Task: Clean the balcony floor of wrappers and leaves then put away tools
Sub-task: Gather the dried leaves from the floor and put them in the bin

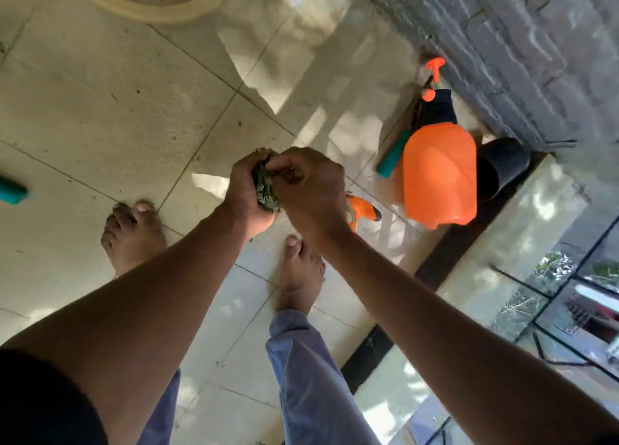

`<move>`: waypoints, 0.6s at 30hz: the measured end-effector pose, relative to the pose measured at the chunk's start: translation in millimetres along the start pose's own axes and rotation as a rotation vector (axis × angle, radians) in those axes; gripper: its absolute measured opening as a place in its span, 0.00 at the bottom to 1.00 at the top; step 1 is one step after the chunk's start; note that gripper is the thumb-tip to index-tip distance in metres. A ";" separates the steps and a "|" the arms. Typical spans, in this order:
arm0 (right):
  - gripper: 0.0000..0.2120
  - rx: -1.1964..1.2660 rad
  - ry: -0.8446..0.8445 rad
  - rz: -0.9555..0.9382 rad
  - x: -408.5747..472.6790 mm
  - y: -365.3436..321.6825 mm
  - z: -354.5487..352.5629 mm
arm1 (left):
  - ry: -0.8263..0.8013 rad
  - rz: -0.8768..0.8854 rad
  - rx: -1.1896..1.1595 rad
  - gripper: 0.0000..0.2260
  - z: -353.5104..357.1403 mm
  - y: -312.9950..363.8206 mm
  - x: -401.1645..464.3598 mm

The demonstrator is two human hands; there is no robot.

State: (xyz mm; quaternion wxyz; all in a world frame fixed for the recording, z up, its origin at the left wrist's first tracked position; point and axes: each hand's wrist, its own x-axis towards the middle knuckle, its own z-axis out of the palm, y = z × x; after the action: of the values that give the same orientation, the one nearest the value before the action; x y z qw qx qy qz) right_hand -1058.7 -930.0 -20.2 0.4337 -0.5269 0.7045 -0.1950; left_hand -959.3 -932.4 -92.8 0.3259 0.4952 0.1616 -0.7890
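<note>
Looking down at a pale tiled balcony floor (110,109) speckled with small bits of debris. Near the right edge, beside a dark stone wall (502,42), an orange plastic pump sprayer (438,180) with a black collar lies tilted. A teal-handled tool (393,159) sits just beside it, a black pot (500,166) lies behind it, and an orange-handled tool (360,210) peeks out under the right wrist. Another teal object (11,191) shows at the left edge, and a beige curved rim (160,12) at the top. Two bare feet stand on the tiles. Both forearms reach forward, meeting mid-frame. The left hand (244,190) cups a clump of dry green leaves (266,191), fingers curled round it. The right hand (308,186) presses against the clump, fingers bent and pinching at the leaves.
</note>
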 end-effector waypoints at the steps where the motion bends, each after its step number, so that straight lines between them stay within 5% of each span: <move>1: 0.12 -0.089 0.014 -0.062 -6.6 -1.0 6.7 | -0.036 0.000 -0.028 0.17 -1.2 -1.7 -1.9; 6: 0.08 -0.519 -0.023 -0.241 -14.6 11.2 36.4 | -0.115 0.015 -0.116 0.20 -5.4 -8.4 -14.5; 18: 0.14 -0.591 -0.070 -0.310 -54.6 6.8 54.4 | -0.164 0.101 0.251 0.19 -45.4 -4.2 -23.8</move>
State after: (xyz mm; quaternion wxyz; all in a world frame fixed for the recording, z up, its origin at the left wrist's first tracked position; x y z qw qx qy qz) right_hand -1014.4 -867.8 -32.8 0.2513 -0.7372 0.6265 -0.0279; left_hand -924.4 -894.7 -92.8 0.3129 0.4733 0.0093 -0.8234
